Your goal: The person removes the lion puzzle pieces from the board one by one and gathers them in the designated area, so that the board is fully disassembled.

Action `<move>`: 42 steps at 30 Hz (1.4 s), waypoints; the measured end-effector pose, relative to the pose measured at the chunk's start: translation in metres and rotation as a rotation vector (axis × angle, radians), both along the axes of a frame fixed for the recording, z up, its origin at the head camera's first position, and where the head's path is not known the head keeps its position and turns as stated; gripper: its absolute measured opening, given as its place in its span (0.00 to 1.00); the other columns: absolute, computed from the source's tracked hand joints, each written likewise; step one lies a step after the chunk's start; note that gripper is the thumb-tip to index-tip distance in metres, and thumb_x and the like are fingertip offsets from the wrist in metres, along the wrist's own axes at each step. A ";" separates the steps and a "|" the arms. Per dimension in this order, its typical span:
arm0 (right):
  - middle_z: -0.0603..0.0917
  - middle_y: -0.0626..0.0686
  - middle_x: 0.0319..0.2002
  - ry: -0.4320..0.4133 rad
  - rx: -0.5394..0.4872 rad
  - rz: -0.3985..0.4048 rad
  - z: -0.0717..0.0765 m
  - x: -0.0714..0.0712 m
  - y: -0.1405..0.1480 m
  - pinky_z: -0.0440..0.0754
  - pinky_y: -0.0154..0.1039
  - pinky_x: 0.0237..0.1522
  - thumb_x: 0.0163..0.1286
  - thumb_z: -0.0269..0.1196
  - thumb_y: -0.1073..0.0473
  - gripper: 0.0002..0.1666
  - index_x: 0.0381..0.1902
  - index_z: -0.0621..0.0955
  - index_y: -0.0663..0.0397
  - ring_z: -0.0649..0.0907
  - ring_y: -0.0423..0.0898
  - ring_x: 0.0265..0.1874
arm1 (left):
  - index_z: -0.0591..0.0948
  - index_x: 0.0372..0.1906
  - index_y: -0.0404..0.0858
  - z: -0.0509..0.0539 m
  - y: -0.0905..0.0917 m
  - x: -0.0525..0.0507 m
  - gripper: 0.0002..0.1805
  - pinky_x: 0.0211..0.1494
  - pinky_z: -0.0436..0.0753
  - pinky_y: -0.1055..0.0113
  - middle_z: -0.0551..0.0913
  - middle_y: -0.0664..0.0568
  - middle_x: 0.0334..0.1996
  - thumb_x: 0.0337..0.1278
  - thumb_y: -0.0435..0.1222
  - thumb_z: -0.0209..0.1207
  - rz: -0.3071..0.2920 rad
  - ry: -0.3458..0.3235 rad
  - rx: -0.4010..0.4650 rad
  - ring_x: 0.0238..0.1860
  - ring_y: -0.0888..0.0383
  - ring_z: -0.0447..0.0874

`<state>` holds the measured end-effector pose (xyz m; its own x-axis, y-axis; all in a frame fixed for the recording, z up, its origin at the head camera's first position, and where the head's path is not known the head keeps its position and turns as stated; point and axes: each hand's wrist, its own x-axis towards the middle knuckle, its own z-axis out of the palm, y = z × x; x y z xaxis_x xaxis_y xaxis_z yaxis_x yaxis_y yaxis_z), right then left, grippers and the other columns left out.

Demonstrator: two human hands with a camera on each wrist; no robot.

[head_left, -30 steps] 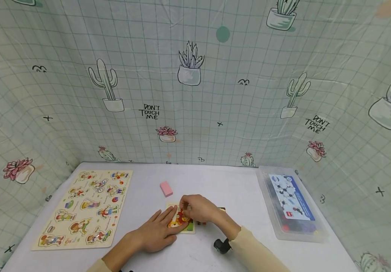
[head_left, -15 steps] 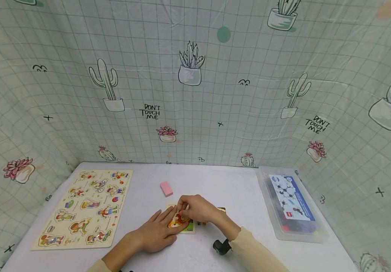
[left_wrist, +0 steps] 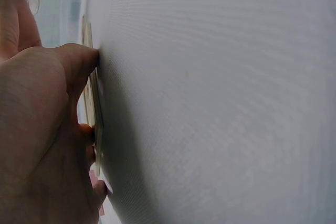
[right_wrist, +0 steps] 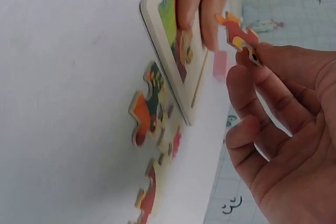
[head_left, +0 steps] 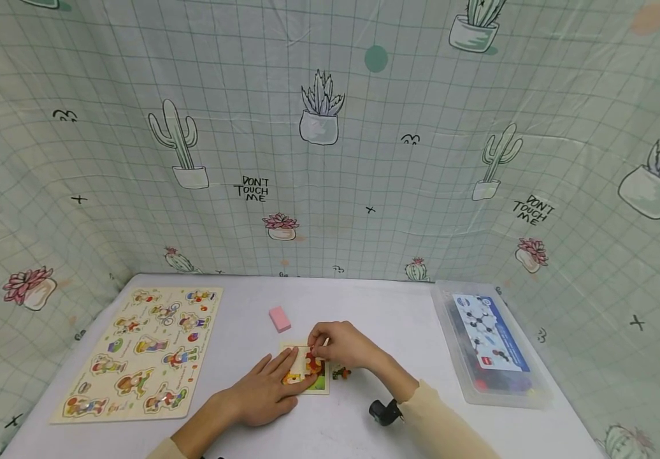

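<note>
Two boards (right_wrist: 153, 19), at least four pieces (right_wrist: 237, 31)

On the table (head_left: 376, 306), a puzzle tray (head_left: 323, 385), with the left hand (head_left: 264, 392) laid on it and a piece (head_left: 312, 362) held over it by the right hand (head_left: 343, 347), is flanked by a puzzle board (head_left: 129, 354) well left, loose pieces (head_left: 341, 373) just right, a case (head_left: 490, 344) farther right, and a block (head_left: 279, 319) behind.

The head camera looked forward and down, farthest off, from above and behind the fingers. The left-wrist camera, turned sideways, sat close behind the fingers of the bare left hand (left_wrist: 47, 124), low over the white tabletop (left_wrist: 220, 103). The right-wrist camera, also sideways, looked closely past the bare right hand (right_wrist: 299, 145). All three shared the flat pale wooden puzzle board (right_wrist: 185, 95) near the fingers.
</note>
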<state>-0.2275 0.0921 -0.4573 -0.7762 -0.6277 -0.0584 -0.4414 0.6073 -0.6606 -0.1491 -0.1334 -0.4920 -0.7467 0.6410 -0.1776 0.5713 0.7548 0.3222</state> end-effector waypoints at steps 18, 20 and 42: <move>0.83 0.48 0.26 -0.113 0.019 -0.072 -0.002 -0.005 0.063 0.75 0.35 0.22 0.68 0.65 0.63 0.02 0.37 0.84 0.53 0.85 0.50 0.24 | 0.61 0.77 0.67 -0.001 -0.002 -0.001 0.27 0.77 0.50 0.39 0.46 0.41 0.81 0.77 0.51 0.44 0.014 0.008 -0.004 0.81 0.46 0.40; 0.84 0.48 0.25 -0.133 0.023 -0.074 -0.003 -0.005 0.068 0.75 0.34 0.23 0.67 0.65 0.64 0.02 0.37 0.84 0.54 0.85 0.49 0.24 | 0.62 0.77 0.66 0.000 -0.002 0.000 0.27 0.77 0.50 0.39 0.46 0.40 0.81 0.77 0.51 0.45 0.010 0.008 0.010 0.81 0.45 0.41; 0.78 0.41 0.23 -0.027 0.176 -0.110 -0.015 0.003 0.073 0.71 0.35 0.28 0.65 0.70 0.60 0.05 0.33 0.83 0.46 0.75 0.39 0.24 | 0.62 0.77 0.65 0.000 -0.001 0.001 0.27 0.76 0.51 0.38 0.46 0.39 0.81 0.78 0.50 0.45 -0.003 0.013 0.036 0.81 0.44 0.41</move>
